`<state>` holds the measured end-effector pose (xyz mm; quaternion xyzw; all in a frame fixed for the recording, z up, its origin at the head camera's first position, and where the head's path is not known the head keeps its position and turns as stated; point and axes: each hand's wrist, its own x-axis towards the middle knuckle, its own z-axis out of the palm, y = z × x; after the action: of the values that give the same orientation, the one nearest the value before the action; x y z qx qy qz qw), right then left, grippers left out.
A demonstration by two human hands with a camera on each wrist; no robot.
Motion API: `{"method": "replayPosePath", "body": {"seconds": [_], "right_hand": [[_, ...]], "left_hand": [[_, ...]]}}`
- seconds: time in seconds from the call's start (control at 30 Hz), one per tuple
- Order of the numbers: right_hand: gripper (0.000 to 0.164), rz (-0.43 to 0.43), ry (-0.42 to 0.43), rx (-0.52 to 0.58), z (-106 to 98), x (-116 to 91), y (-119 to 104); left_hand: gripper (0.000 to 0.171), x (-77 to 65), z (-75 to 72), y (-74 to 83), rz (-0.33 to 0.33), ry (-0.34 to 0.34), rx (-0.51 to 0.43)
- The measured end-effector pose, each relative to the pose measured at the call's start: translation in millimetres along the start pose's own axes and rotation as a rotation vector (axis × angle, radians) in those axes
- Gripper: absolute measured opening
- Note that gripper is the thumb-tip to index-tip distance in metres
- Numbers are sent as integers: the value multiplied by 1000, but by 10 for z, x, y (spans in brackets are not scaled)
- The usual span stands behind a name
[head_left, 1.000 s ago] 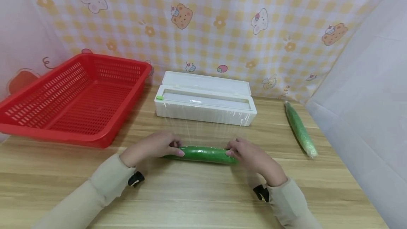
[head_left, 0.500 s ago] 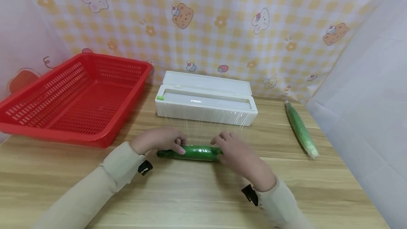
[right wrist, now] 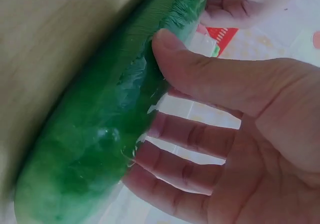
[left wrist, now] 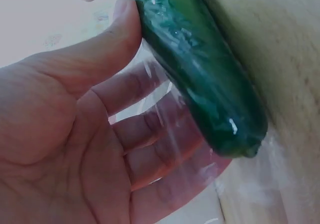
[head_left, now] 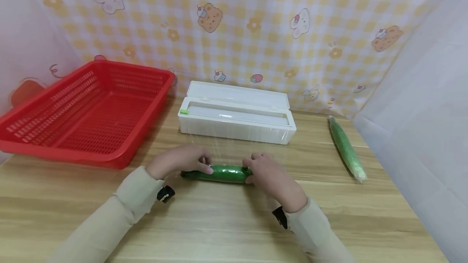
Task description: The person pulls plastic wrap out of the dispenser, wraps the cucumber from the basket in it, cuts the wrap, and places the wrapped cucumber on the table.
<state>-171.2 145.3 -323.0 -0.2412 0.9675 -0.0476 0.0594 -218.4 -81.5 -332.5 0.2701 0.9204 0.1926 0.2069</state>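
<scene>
A green cucumber [head_left: 228, 173] lies crosswise on the wooden table, wrapped in clear film that glints on its skin. Thin cling film [head_left: 226, 149] stretches from it back to a white dispenser box [head_left: 237, 129]. My left hand [head_left: 180, 161] grips the cucumber toward its left end, thumb in front, fingers behind; in the left wrist view film lies over those fingers and hangs loose past the tip. My right hand [head_left: 274, 180] holds the other side, covering that end in the head view. The right wrist view has its thumb [right wrist: 170, 42] on the wrapped skin and its fingertips along the far side.
The dispenser's lid [head_left: 237, 94] is raised, and a green slider [head_left: 184, 112] sits at its left corner. A red plastic basket [head_left: 120, 159] stands at left. Another film-wrapped cucumber [head_left: 345, 147] lies at right. A checked curtain [head_left: 252, 52] hangs behind the table.
My right hand has moved left along the cucumber and now covers its right end. The cucumber has shifted slightly left and its left end shows beyond my left hand, which has moved a little.
</scene>
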Motion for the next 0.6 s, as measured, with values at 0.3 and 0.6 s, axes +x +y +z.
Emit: {"method": "replayPosePath", "body": {"seconds": [0.3,0.6], "right_hand": [[30,32,-72,89,-27,111,82],[33,22,-100,106,-29,134,181]], "left_hand": [[21,-5,-1,40,-37,133,40],[23,-7,163,318,291,305,229]]}}
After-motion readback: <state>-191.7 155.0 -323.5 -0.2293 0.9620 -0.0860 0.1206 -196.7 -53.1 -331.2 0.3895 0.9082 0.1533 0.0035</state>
